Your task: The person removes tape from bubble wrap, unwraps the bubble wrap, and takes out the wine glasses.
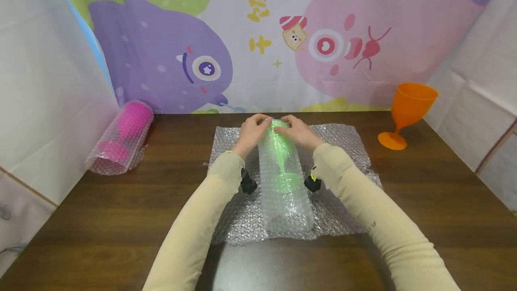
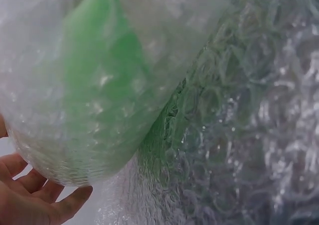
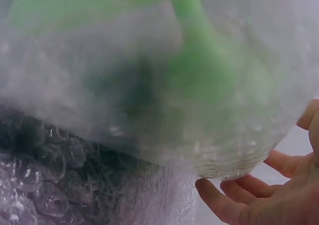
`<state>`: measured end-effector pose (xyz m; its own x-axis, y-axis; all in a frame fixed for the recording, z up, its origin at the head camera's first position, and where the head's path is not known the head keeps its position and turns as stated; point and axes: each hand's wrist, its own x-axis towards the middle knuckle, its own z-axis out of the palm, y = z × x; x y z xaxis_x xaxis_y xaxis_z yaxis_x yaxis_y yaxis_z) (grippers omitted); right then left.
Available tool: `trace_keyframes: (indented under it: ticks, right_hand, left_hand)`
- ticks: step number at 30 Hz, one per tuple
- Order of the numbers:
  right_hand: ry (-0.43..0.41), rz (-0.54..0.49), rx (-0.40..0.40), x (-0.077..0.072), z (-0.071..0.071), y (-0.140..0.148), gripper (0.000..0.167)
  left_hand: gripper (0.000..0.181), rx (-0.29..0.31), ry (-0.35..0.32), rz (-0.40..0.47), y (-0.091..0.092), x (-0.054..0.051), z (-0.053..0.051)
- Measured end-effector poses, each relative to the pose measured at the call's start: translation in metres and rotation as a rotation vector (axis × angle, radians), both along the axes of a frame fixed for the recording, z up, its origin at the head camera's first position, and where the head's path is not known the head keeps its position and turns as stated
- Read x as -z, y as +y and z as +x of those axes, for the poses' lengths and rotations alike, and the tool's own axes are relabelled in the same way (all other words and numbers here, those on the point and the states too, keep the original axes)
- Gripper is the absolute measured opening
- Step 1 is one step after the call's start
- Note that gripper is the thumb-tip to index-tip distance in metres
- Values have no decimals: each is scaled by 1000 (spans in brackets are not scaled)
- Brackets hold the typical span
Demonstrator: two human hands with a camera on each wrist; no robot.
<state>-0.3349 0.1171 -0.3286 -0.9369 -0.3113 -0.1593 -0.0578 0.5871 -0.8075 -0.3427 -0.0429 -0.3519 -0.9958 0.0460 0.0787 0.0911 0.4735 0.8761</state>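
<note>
A light green plastic goblet (image 1: pixel 281 145) lies on its side inside a roll of bubble wrap (image 1: pixel 288 219), its bowl at the far end and its foot toward me. At the roll's far end, my left hand (image 1: pixel 253 133) grips the left of the wrap's edge. My right hand (image 1: pixel 300 133) holds the same end from the right, thumb on top. In the left wrist view, fingertips (image 2: pixel 75 200) touch the wrap's rim beside the green bowl (image 2: pixel 102 80). The right wrist view has fingers (image 3: pixel 219 200) bent against the rim too. Under the roll, flat bubble wrap (image 1: pixel 238 219) is spread.
On the left, a pink goblet (image 1: pixel 133 119) lies rolled in bubble wrap (image 1: pixel 107 165). An orange goblet (image 1: pixel 412 104) stands unwrapped at the back right of the brown wooden table (image 1: pixel 121 237). A cartoon-printed cloth (image 1: pixel 266 80) hangs along the back; white panels (image 1: pixel 44 80) flank the sides.
</note>
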Motion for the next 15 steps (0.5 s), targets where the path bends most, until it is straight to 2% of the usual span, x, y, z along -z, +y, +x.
trace_keyframes:
  ticks: [5, 10, 15]
  right_hand:
    - [-7, -15, -5, 1, 1, 1, 61]
    - [9, -37, -20, 0, 2, 1, 53]
    - [-11, -68, -30, 0, 3, 2, 50]
  left_hand:
    - [36, -38, -21, 25, -1, 1, -2]
    - [36, -44, -21, 97, -2, -1, -1]
    - [35, -46, -43, 171, -5, -1, 1]
